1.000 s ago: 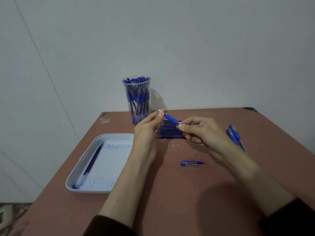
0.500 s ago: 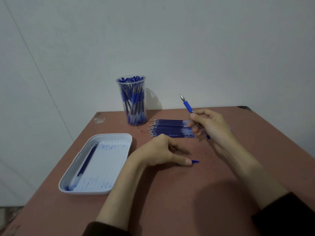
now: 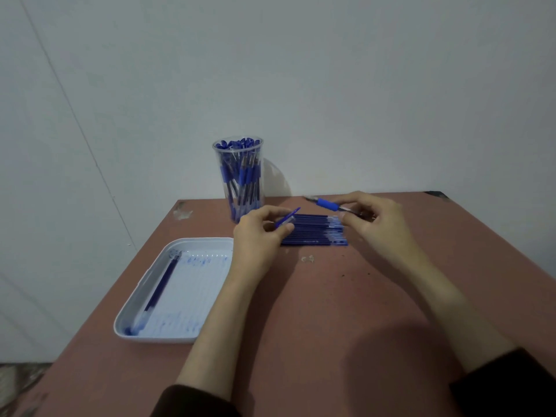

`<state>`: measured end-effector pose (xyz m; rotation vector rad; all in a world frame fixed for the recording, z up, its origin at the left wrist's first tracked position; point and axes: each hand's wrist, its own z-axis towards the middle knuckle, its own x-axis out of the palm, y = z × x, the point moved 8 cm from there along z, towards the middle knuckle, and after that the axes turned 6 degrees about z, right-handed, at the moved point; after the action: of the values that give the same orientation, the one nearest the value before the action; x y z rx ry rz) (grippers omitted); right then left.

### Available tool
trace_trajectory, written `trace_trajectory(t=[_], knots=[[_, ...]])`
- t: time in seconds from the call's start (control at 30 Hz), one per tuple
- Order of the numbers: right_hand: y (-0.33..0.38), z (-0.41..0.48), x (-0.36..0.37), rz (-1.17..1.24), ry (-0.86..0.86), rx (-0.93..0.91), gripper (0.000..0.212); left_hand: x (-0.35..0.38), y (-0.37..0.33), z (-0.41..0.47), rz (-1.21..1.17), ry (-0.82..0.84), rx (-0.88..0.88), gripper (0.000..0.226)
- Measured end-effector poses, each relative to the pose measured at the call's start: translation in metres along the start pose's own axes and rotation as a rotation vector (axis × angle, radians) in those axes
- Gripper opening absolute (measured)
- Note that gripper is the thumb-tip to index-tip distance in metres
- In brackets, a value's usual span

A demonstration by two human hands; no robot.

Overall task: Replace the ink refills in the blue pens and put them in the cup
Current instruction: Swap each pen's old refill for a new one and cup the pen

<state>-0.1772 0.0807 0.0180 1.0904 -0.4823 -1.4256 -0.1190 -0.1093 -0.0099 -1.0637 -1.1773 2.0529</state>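
Head view: blue pen point(image 3: 326, 203) and its cap point(image 3: 287, 219) held apart over the counter point(image 3: 331, 311).
Nearest, on my left, a white tray point(image 3: 144, 284) holds one dark refill point(image 3: 161, 284). My left hand point(image 3: 258, 236) pinches the cap in curled fingers; my right hand point(image 3: 379, 224) grips the pen, tip pointing left. Under them lies a row of refills point(image 3: 313, 233); farthest, the pen-filled cup point(image 3: 239, 182).

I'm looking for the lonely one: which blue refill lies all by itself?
The dark blue ink refill in the white plastic tray; the other refills lie packed in a row on the brown table.
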Motion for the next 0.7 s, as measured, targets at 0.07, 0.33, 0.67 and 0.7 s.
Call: trace_trajectory(t=[0.07,0.33,0.67,0.7], knots=[[0.000,-0.002,0.002,-0.097,0.022,0.003,0.032,-0.004,0.001,0.001,-0.030,-0.033,-0.003,0.021],[0.001,-0.005,0.006,-0.258,0.052,-0.011,0.030,-0.002,-0.002,0.000,-0.050,0.014,0.006,0.023],[-0.002,-0.005,0.014,-0.302,0.135,-0.003,0.015,0.009,-0.013,-0.007,0.106,0.120,0.079,0.023],[-0.003,-0.005,0.013,-0.275,0.138,0.004,0.012,0.009,-0.014,-0.008,0.101,0.130,0.080,0.023]])
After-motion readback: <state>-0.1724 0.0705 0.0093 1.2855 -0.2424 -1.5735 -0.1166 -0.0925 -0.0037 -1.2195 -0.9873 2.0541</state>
